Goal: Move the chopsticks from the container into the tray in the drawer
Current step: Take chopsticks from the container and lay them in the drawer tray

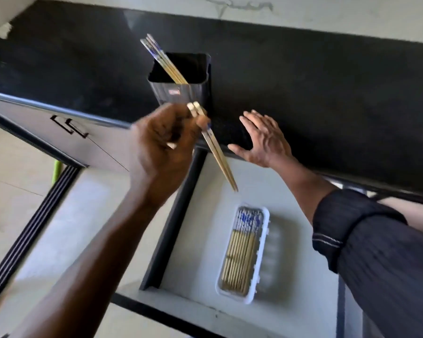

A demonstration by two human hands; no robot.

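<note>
Black countertop (303,81) is running across the top of my view, with the open drawer (198,240) lying below its edge. I am holding a pair of chopsticks (217,157) in my left hand (161,142), fingers pinched closed around their thick ends, tips slanting down toward the drawer. My right hand (261,140) is resting open and flat against the counter edge, holding nothing. More chopsticks (161,59) are leaning in the black container (181,91) on the counter, just behind my left hand. The white tray (261,254) is sitting on the drawer floor, already carrying a row of chopsticks (241,254) laid side by side, patterned ends toward the counter.

Step, as I am judging it: carrying a pair from container to tray, mid-transfer, task roughly past halfway. Next move is calling for lowering the pair over the tray, turning it parallel to the row, and releasing it without scattering those already laid.
</note>
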